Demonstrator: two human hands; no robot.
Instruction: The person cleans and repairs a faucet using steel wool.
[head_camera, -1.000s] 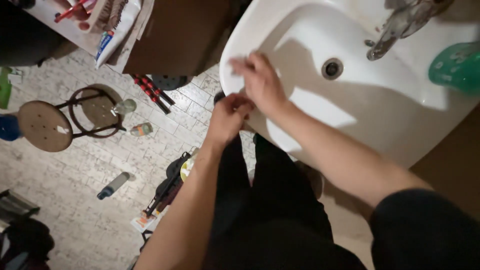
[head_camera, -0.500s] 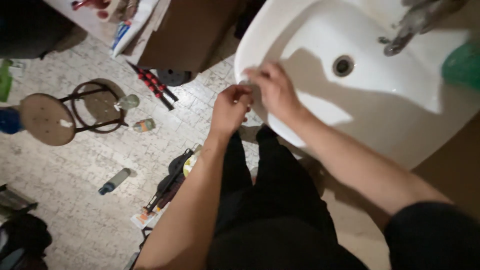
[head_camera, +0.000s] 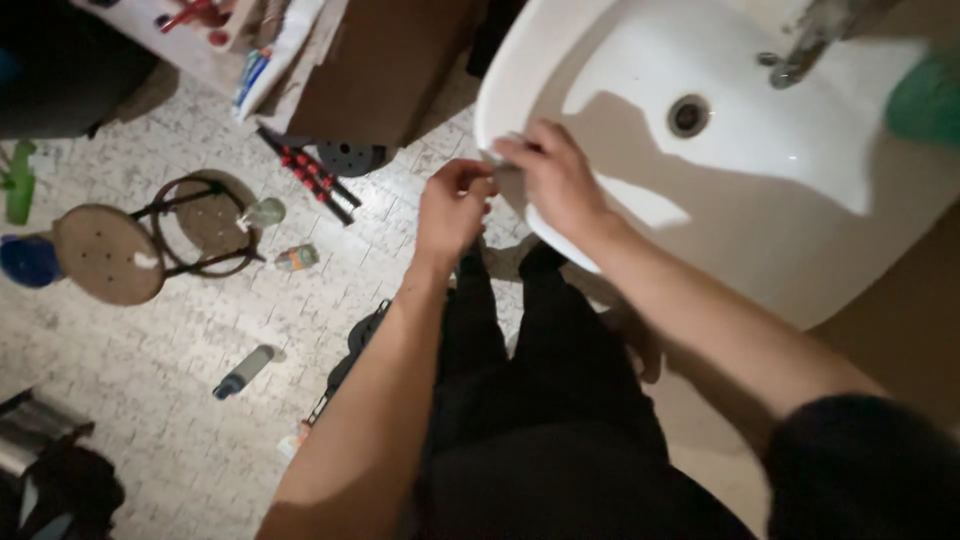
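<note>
Far left of the sink (head_camera: 560, 60), on the tiled floor (head_camera: 150, 340): green bottle (head_camera: 18, 180), blue object (head_camera: 28, 260), round wooden stool (head_camera: 105, 253) with a dark metal ring frame beside it. Small clear bottle (head_camera: 262, 212) and a small can (head_camera: 297, 258) lie just right of the stool; dark grey bottle (head_camera: 243, 371) lies further down the floor. Red-and-black tool (head_camera: 305, 172) lies on the floor left of the sink, below a brown cabinet (head_camera: 385, 65).

At the sink's left rim: left hand (head_camera: 452, 210), fingers curled and pinched shut on something small; too small to identify. Right hand (head_camera: 558, 180) is touching it, over the rim, fingers pinched on a small pale thin piece (head_camera: 505, 160) sitting right at the rim edge. Both hands meet at that piece.

Inside the sink: drain (head_camera: 688, 115) right of the hands, metal tap (head_camera: 815, 40) above right of it. Green object (head_camera: 925, 100) on the sink's far right edge, blurred.
</note>
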